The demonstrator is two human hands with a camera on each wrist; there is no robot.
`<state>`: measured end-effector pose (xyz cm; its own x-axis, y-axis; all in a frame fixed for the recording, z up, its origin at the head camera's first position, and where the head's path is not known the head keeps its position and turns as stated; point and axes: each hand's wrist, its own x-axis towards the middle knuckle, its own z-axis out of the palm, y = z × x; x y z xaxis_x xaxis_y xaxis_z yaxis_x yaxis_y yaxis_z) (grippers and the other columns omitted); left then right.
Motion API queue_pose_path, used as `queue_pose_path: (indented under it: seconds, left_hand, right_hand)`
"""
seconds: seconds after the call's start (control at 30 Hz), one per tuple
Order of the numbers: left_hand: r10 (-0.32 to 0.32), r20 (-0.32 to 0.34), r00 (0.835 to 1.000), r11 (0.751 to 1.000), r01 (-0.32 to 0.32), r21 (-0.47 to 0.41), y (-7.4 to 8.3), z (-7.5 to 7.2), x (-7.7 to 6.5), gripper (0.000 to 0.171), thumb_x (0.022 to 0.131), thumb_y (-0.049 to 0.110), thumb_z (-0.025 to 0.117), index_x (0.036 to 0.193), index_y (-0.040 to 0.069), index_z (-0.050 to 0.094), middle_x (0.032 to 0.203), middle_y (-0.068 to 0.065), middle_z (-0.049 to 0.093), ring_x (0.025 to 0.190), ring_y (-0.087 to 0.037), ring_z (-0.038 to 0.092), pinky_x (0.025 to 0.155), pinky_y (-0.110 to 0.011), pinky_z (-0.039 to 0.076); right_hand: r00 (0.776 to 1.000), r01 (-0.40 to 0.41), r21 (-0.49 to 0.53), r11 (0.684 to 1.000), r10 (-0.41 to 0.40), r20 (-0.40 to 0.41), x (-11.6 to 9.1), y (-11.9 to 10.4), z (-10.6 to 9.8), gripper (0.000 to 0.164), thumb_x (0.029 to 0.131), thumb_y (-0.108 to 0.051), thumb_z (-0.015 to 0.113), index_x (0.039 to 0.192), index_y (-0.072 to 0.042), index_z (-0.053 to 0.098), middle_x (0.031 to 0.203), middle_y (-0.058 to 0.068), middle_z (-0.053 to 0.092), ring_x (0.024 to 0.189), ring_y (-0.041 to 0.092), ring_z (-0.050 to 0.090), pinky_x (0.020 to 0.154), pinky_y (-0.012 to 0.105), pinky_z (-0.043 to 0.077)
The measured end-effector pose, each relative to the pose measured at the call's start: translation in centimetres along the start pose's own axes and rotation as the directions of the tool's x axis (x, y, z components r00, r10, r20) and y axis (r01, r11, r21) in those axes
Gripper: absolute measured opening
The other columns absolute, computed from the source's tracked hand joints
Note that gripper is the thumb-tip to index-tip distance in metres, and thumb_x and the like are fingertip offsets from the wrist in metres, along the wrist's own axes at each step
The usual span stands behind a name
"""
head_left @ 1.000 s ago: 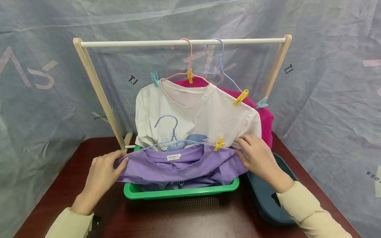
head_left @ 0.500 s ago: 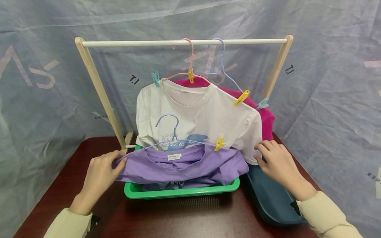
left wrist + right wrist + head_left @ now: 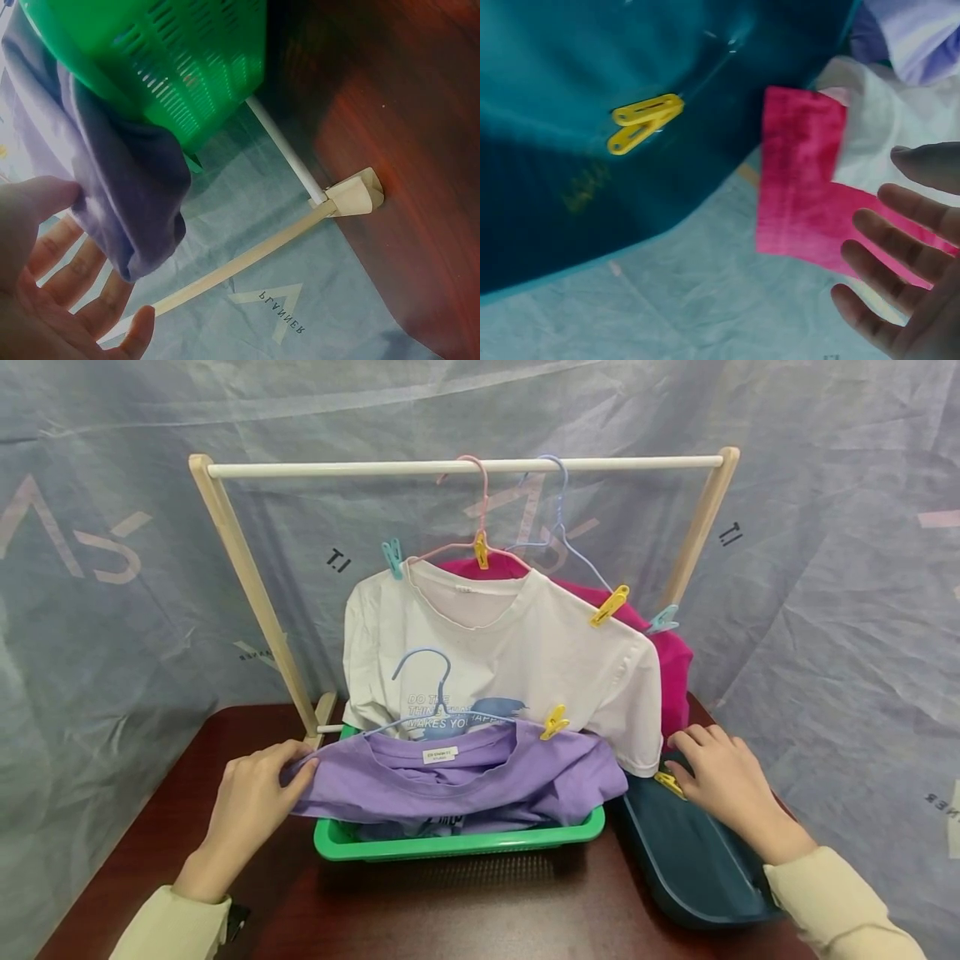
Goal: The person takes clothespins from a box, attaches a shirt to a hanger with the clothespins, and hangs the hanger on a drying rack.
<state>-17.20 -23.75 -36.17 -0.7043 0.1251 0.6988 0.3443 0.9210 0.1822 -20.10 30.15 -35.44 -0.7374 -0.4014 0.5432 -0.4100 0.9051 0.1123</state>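
Note:
A purple T-shirt [image 3: 465, 785] on a blue hanger [image 3: 442, 693] lies over a green basket [image 3: 457, 847], with a yellow clothespin [image 3: 555, 722] clipped on its right shoulder. My left hand [image 3: 258, 797] pinches the shirt's left end between thumb and fingers. Over the dark blue bin [image 3: 697, 868] hovers my right hand [image 3: 723, 789], its fingers relaxed and apart, holding nothing. Inside that bin lies a loose yellow clothespin [image 3: 646, 122], just left of the right hand in the head view.
Behind stands a wooden rack with a white rod [image 3: 330, 469]. On it hang a white T-shirt [image 3: 570, 652] and a magenta garment [image 3: 677, 677], with yellow and light blue clothespins [image 3: 392, 558] on them. The dark red table [image 3: 225, 860] bears everything.
My right hand has let go of the purple shirt's right end and moved right and down to over the bin, uncovering the loose clothespin there. The left hand keeps its hold.

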Motion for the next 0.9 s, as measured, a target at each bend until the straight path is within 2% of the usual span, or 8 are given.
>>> queue_pose_path:
  seconds: [0.17,0.4,0.63,0.9]
  left_hand:
    - [-0.001,0.002,1.0,1.0,0.001,0.003,0.0,0.0,0.0,0.012,0.074,0.015,0.071,0.083,0.009,0.067,0.075,-0.006,0.069,0.065,-0.025,0.064,0.06,-0.044,0.046]
    - [-0.002,0.007,1.0,1.0,0.002,0.003,0.0,0.1,0.0,0.012,0.075,0.016,0.071,0.083,0.009,0.067,0.076,-0.006,0.069,0.065,-0.025,0.064,0.061,-0.044,0.046]
    - [-0.006,0.005,1.0,1.0,0.006,-0.001,0.0,0.1,0.0,0.014,0.075,0.016,0.071,0.086,0.008,0.068,0.078,-0.007,0.07,0.066,-0.026,0.065,0.062,-0.044,0.046]
    - [0.001,0.001,1.0,1.0,-0.001,0.005,0.1,0.0,0.0,0.012,0.075,0.015,0.07,0.085,0.008,0.067,0.076,-0.007,0.069,0.066,-0.025,0.065,0.06,-0.043,0.046]
  right_hand:
    - [0.993,-0.047,-0.021,0.999,0.049,0.111,-0.4,0.7,1.0,0.025,0.069,-0.016,0.074,0.088,-0.007,0.061,0.087,0.011,0.06,0.078,0.03,0.052,0.058,0.043,0.04]
    - [0.969,-0.095,-0.033,0.995,0.1,0.227,-0.8,1.6,2.8,0.024,0.07,-0.017,0.073,0.087,-0.007,0.061,0.085,0.013,0.06,0.074,0.03,0.05,0.056,0.043,0.04]
    - [0.95,-0.113,-0.043,0.993,0.121,0.288,-1.2,2.1,3.9,0.028,0.069,-0.015,0.072,0.091,-0.003,0.06,0.089,0.018,0.06,0.076,0.032,0.051,0.059,0.047,0.043]
    - [0.932,-0.155,-0.006,0.988,0.148,0.329,-1.5,2.6,5.2,0.021,0.069,-0.012,0.068,0.085,-0.003,0.057,0.079,0.013,0.057,0.073,0.031,0.05,0.054,0.044,0.041]
